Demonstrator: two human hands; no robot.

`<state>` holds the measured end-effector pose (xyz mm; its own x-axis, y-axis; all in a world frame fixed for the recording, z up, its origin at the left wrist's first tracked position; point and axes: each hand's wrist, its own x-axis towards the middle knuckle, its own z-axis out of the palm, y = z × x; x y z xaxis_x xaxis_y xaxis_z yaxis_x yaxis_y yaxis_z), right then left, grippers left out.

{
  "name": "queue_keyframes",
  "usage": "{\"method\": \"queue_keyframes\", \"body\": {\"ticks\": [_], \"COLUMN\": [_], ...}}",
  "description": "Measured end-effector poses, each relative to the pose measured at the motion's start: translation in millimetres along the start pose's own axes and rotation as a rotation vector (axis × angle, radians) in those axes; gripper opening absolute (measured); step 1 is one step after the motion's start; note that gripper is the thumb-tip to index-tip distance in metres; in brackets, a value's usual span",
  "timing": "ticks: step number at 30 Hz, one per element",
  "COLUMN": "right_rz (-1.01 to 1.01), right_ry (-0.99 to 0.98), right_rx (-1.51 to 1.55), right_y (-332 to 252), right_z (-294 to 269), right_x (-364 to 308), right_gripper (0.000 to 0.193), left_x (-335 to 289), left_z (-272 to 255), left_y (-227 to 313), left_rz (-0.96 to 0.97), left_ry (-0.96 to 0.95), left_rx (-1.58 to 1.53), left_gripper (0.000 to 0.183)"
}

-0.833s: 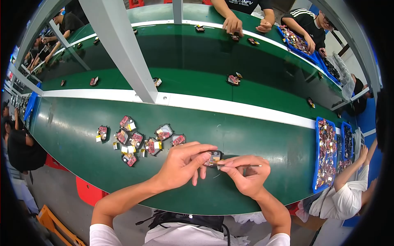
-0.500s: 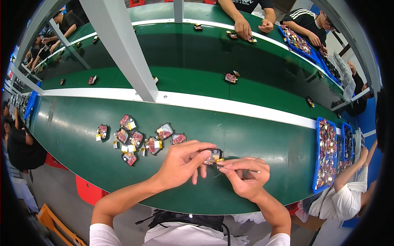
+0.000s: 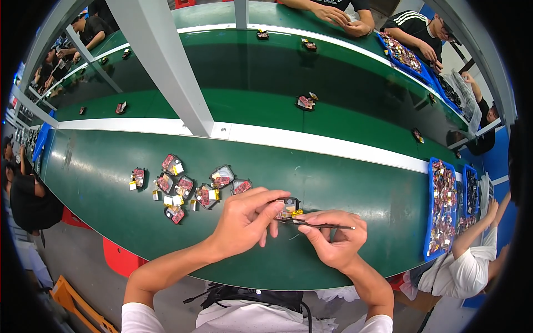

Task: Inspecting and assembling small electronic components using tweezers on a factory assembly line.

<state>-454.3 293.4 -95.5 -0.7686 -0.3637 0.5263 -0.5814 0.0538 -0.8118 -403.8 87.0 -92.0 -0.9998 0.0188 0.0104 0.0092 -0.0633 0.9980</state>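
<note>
My left hand (image 3: 244,221) pinches a small dark electronic part (image 3: 288,207) with red and yellow bits, just above the green table (image 3: 344,183). My right hand (image 3: 333,238) grips thin metal tweezers (image 3: 319,224), with their tips at the part and the handle end pointing right. Both hands meet near the table's front edge. To the left of my left hand lies a cluster of several similar small parts (image 3: 183,186) with red boards and yellow tags.
A blue tray (image 3: 442,213) full of parts sits at the right, with another person's arm (image 3: 472,244) beside it. A grey post (image 3: 161,61) rises across the white divider strip (image 3: 311,143). Other people work along the far side, by more blue trays (image 3: 405,55).
My hands have shifted slightly; the tweezers now lie flatter and their tips are closer to the part. The cluster of parts has not moved.
</note>
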Motion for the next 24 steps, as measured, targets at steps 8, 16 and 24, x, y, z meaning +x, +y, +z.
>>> {"method": "queue_keyframes", "body": {"ticks": [8, 16, 24], "right_rz": [-0.080, -0.330, -0.253], "right_ry": [-0.059, -0.090, 0.166], "right_rx": [-0.058, -0.281, -0.213], "right_y": [-0.6, 0.1, 9.7], "right_z": [-1.3, -3.5, -13.7], "right_x": [1.2, -1.3, 10.4], "right_gripper": [0.015, 0.024, 0.022], "left_x": [0.2, 4.4, 78.8], "left_z": [1.0, 9.0, -3.1], "left_y": [1.6, 2.6, 20.7], "left_rz": [-0.003, -0.007, -0.078], "left_ry": [-0.011, 0.008, 0.132], "left_rx": [0.043, 0.043, 0.347], "left_gripper": [0.025, 0.026, 0.020]}}
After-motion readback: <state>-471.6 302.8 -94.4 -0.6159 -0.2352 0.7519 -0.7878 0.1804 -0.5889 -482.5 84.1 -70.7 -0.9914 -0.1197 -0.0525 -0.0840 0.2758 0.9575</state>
